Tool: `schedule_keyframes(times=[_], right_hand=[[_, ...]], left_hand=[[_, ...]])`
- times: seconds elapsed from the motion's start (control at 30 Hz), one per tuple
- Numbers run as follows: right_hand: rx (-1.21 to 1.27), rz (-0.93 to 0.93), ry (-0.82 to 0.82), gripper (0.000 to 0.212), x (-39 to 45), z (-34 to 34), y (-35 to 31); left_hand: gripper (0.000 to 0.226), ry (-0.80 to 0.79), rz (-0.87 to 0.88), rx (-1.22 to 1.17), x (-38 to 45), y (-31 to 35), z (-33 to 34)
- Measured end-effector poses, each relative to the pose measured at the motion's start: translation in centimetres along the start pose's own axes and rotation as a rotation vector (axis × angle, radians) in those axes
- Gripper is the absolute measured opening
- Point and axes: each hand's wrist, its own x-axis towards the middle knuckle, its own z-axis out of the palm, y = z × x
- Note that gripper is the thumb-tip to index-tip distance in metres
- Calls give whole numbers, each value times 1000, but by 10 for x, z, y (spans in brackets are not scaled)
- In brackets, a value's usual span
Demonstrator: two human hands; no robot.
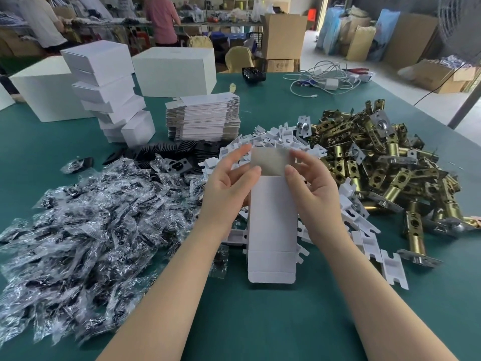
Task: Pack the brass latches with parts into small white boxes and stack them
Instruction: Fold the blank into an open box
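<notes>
box (272, 220) upright between both hands | left hand (229, 175) grips its left edge | right hand (311, 178) grips its right edge

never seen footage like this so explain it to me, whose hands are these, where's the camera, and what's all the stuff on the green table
There is no machine here: a person wears one camera on the head, looking down at their own bare hands. The left hand and right hand hold a small white box, still unfolded, by its upper end, fingers on each side. On the green table lie clear bags of dark parts at left, white card inserts in the middle and a heap of brass latches at right. Behind stand flat box blanks and a leaning stack of finished boxes.
</notes>
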Motion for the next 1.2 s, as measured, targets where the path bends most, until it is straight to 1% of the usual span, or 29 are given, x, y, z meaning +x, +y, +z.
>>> schedule_keyframes(times=[0.07,0.13,0.33,0.43,0.57,0.63,0.73,0.8,0.87,0.93,0.97,1.0,1.03,1.1,1.13,1.2], right_hand=[[13,19,6,41,0,-1,2],[21,37,4,44,1,-2,3],[159,167,-56,22,4,-3,5],[122,157,-76,16,5,-4,7],[67,121,-48,13,5,-4,5],[33,88,-47,10,5,-4,3],[19,56,-63,16,4,-5,1],[20,50,-65,19,4,-5,0],[28,47,-50,16,5,-5,1],[23,44,-42,4,5,-4,2],[2,34,-37,7,5,-4,3],[-14,32,-40,12,5,-3,4],[-33,31,-45,14,5,-3,6],[-63,31,-56,9,5,-2,9],[-72,29,-54,5,5,-1,9],[-85,21,-43,7,4,-1,9]], left_hand=[[44,-15,-13,-45,0,1,0],[42,-12,-19,-26,-1,3,0],[31,-5,-118,-37,2,3,-5],[26,9,-140,-9,3,2,-7],[12,-23,-67,89,3,2,-8],[12,-47,-10,136,1,2,-8],[16,-77,64,225,0,3,-8],[16,-110,73,261,0,4,-9],[15,-142,56,272,-1,7,-9],[29,-158,44,281,-2,6,-7],[35,-158,24,275,-2,5,-5],[35,-151,-3,256,-2,4,-3],[32,-137,-36,230,-3,5,0],[22,-97,-118,165,-2,6,1],[17,-91,-162,128,-2,7,0],[9,-100,-228,81,0,6,-2]])
